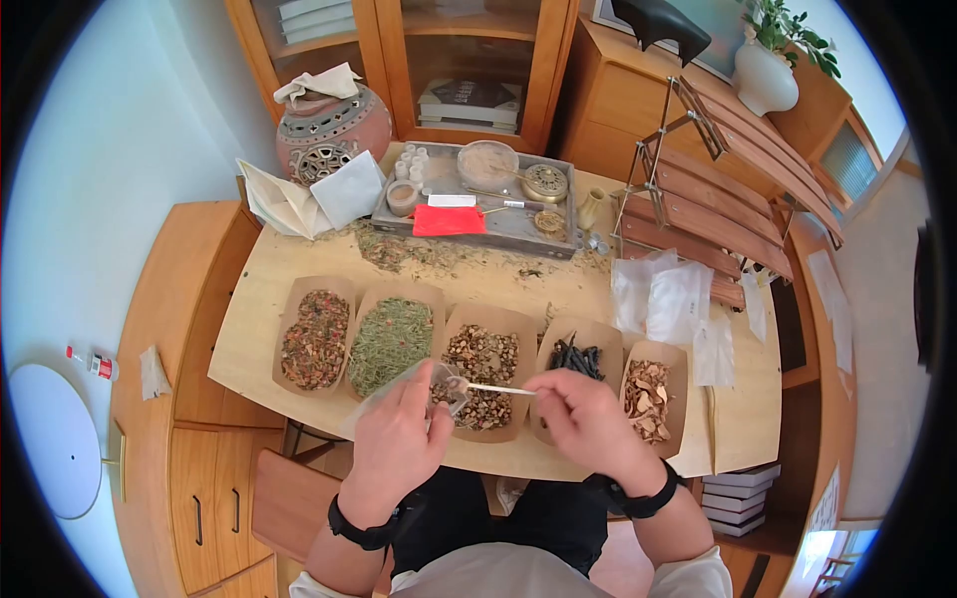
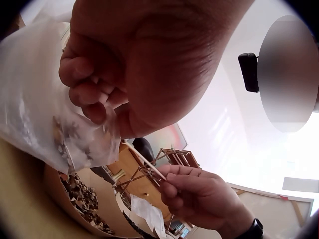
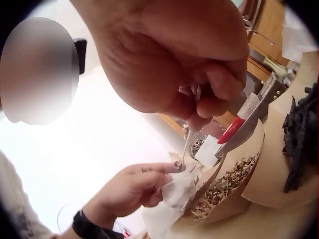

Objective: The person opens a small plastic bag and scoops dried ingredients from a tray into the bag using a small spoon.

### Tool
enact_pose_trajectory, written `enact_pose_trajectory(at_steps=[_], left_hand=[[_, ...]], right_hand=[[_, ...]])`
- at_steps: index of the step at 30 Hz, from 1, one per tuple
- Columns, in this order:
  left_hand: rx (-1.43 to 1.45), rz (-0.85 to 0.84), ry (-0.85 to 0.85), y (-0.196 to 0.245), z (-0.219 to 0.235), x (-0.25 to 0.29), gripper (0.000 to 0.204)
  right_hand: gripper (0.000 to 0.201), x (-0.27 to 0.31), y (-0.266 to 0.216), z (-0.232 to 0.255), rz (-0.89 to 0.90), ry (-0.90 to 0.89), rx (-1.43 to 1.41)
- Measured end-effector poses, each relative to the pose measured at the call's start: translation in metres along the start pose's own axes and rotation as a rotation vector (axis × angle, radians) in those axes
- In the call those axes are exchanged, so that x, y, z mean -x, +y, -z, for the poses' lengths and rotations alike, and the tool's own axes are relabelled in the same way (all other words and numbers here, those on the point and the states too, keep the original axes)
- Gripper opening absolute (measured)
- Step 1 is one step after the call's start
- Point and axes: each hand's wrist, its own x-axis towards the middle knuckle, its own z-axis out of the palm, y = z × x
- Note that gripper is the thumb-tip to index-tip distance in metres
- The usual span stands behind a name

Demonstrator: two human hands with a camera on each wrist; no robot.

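My left hand [image 1: 397,439] pinches a clear plastic bag [image 2: 30,94] near its mouth; small dark bits show inside the bag in the left wrist view. Between the fingertips of my right hand [image 1: 583,417] is a thin pale stick [image 1: 501,389] with a small rounded, spoon-like end. That end lies right at the bag's opening, close to the left fingers. Both hands are over the table's front edge, above a paper tray [image 1: 525,329] of brown chopped pieces [image 1: 480,351]. The right hand partly hides a tray of dark, twig-like pieces [image 1: 578,357].
Other paper trays hold reddish mixed herbs [image 1: 315,344], green cut stems [image 1: 391,339] and pale brown slices [image 1: 646,399]. Behind them stands a grey tray [image 1: 478,239] with jars and a red packet [image 1: 449,220]. Empty clear bags [image 1: 678,299] and a slatted wooden rack [image 1: 698,194] are at right.
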Motion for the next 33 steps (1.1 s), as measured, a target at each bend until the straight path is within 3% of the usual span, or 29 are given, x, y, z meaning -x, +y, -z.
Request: enact_pose_trajectory(at_steps=[1,4,8,10,14,19,22,33], left_hand=[[0.002,-0.003,-0.002,0.003,0.001,-0.002,0.051],[0.004,0.056,-0.079,0.007,0.004,-0.003,0.050],[0.016,0.078,-0.059,0.002,0.008,0.000,0.050],[0.021,0.104,-0.076,0.001,0.010,0.000,0.051],[0.024,0.081,-0.030,-0.003,0.008,0.003,0.052],[0.010,0.096,-0.049,-0.002,0.014,0.005,0.051],[0.018,0.089,-0.026,-0.006,0.011,0.006,0.052],[-0.002,0.073,-0.012,-0.009,0.005,0.004,0.052]], right_hand=[[0.018,-0.001,-0.009,-0.003,0.123,0.047,0.171],[0.017,0.001,-0.021,-0.002,0.145,0.085,0.326],[0.017,0.004,0.004,0.007,0.154,0.148,0.341],[0.016,0.002,0.014,0.008,0.106,0.199,0.497],[0.014,-0.002,0.024,-0.005,0.084,0.160,0.558],[0.017,-0.007,0.028,-0.013,-0.152,-0.100,0.190],[0.020,-0.007,0.034,-0.013,-0.289,-0.140,0.024],[0.020,-0.006,0.038,-0.006,-0.417,-0.138,-0.192]])
